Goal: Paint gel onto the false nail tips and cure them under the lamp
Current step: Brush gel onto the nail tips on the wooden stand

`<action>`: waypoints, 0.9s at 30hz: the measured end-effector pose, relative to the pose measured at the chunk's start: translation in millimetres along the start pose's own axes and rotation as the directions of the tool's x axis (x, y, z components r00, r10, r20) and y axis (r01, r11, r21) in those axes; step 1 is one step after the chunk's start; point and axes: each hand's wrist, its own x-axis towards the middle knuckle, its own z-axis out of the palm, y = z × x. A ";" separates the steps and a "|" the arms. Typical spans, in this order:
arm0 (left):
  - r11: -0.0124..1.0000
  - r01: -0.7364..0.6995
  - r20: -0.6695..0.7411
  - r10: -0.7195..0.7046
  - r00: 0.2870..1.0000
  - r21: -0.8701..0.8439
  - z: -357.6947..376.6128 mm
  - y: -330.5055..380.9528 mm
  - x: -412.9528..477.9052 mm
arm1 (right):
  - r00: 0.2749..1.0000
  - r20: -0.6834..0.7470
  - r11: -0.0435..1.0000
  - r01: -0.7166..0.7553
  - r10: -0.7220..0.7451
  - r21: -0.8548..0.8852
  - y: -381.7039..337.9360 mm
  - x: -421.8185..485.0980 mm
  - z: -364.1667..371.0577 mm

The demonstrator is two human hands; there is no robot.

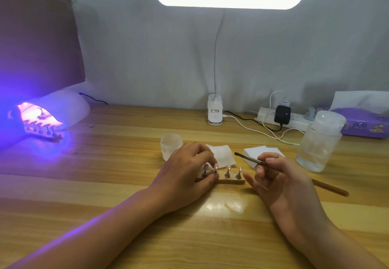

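Note:
A small wooden block (231, 180) in the middle of the table carries several false nail tips on little stands, among them one tip (228, 166) and another (239, 169) at its right end. My left hand (187, 169) lies over the block's left end and pinches the stand of a pink tip (216, 166). My right hand (280, 180) grips a thin brush (249, 158), bristles pointing up-left, above the block and apart from the tips. At the far left the curing lamp (52, 112) glows violet, with another holder of tips (41, 129) in its mouth.
A small gel jar (171, 145) stands behind my left hand, beside white wipes (221, 153) and a pad stack (259, 153). A clear bottle (320, 142) is at the right. A wooden stick (330, 188), desk lamp clamp (214, 112), power strip (277, 117) and purple tissue box (366, 123) lie beyond.

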 end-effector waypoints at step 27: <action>0.999 -0.019 0.001 0.019 1.000 0.037 -0.1 1.0 -0.7 | 1.000 -0.010 1.000 -0.017 0.017 0.007 -0.9 -2.4 -0.4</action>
